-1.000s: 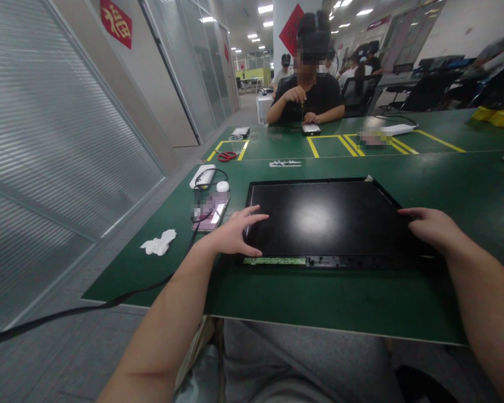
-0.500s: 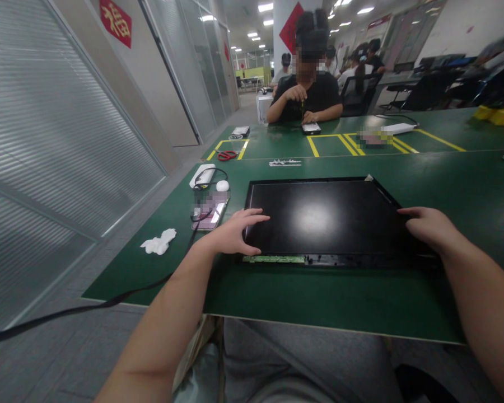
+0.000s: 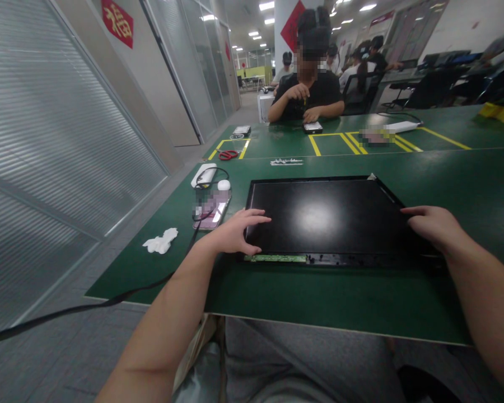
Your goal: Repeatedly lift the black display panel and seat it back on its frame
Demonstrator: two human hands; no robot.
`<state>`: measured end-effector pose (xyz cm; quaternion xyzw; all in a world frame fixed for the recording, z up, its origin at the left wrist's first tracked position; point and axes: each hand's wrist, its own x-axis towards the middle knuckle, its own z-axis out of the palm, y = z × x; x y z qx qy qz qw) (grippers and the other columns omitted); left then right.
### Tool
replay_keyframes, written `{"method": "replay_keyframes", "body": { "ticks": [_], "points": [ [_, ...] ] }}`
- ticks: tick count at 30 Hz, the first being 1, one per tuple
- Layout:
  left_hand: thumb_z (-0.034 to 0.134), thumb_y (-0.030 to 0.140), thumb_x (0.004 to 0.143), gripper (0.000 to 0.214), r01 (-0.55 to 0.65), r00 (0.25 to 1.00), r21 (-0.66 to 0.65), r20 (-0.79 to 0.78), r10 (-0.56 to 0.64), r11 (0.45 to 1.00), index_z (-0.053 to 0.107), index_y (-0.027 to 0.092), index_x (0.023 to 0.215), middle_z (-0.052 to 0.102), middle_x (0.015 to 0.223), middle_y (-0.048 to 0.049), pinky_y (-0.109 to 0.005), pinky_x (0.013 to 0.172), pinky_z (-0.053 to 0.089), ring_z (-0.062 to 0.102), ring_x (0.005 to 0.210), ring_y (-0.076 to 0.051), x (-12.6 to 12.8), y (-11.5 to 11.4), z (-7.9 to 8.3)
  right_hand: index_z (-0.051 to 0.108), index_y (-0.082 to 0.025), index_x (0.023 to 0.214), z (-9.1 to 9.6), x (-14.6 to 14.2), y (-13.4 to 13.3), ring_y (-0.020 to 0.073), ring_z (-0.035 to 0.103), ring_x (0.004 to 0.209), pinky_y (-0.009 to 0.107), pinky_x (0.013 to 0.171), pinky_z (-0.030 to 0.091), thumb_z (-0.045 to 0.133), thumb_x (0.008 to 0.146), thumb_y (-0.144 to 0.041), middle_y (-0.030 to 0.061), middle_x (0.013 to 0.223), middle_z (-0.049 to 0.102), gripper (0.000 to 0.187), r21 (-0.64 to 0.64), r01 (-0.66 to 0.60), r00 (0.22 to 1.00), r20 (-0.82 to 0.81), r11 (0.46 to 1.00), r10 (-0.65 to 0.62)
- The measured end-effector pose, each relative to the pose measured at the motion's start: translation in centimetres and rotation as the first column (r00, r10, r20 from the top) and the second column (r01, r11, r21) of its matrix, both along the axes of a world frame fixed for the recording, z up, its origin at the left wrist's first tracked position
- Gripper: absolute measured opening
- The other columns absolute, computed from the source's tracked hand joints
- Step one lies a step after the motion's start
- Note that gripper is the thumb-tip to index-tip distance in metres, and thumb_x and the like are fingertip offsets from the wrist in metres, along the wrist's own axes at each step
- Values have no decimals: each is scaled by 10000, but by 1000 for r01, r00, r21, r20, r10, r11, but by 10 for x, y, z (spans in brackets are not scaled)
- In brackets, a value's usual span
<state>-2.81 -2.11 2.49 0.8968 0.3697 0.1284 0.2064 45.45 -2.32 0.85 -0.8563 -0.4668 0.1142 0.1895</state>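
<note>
Black display panel (image 3: 323,215) lies flat on the green table (image 3: 319,296), face up and catching a soft glare from the ceiling lights, right in front of the seated person. Along its near edge runs a narrow green circuit strip (image 3: 275,258), exposed beneath the dark glass.

Their left hand (image 3: 235,232) rests on the panel's near left corner. The fingers are stretched out and spread across the top, and the thumb is tucked against the near edge, so the hand is mostly open and pressing rather than clutching. Their right hand (image 3: 432,226) sits over the near right corner with the forefinger pointing inward along the surface and the other fingers curled down. From where I stand I cannot tell whether it grips the edge or only lies on it.

Just left of the panel lies a phone (image 3: 212,210), with a black cable (image 3: 109,302) trailing from it off the table's corner. A crumpled white tissue (image 3: 160,242) sits farther left, near the table's edge. Beyond the phone are a small white round object (image 3: 223,184) and a white box (image 3: 203,174).

On the far side of the table, red scissors (image 3: 228,154) lie inside yellow tape lines (image 3: 315,144). A co-worker (image 3: 308,89) in a black top sits there, both hands busy above a small device (image 3: 313,127).
</note>
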Motion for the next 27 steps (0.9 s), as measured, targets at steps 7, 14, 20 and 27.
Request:
{"method": "replay_keyframes", "body": {
  "ticks": [7, 14, 20, 27],
  "points": [
    [832, 313, 679, 789, 4, 1000, -6, 0, -4, 1000, 566, 237, 1417, 456, 1542, -152, -535, 1192, 295, 417, 1425, -354, 1, 1, 1, 760, -139, 1173, 13, -9, -3, 187, 617, 790, 265, 710, 443, 561, 667, -56, 125, 1035, 726, 551, -82, 59, 995, -75, 995, -66],
    [848, 394, 679, 823, -25, 999, -29, 20, 25, 999, 549, 248, 1433, 353, 1607, -159, -539, 1198, 287, 329, 1481, -372, -2, 1, -1, 773, -175, 1124, 6, 2, 2, 221, 640, 885, 294, 770, 470, 575, 734, -146, 118, 1042, 728, 438, -86, -16, 1000, 21, 996, 18],
    [730, 605, 774, 774, -142, 990, -21, -22, 142, 990, 566, 210, 1419, 308, 1623, -182, -542, 1215, 265, 307, 1491, -387, 4, -2, 0, 739, -158, 1196, -3, 14, 5, 230, 642, 895, 310, 786, 463, 590, 802, -252, 134, 1059, 725, 432, -128, -97, 992, 65, 987, 106],
    [604, 484, 880, 645, -453, 891, 149, 32, 454, 879, 542, 106, 1400, 472, 1498, -220, -510, 1185, 328, 443, 1403, -357, 7, 10, -16, 740, -157, 1180, -8, 15, 5, 227, 639, 882, 312, 790, 459, 608, 794, -260, 123, 1016, 730, 421, -80, -112, 990, 78, 991, 118]
  ]
}}
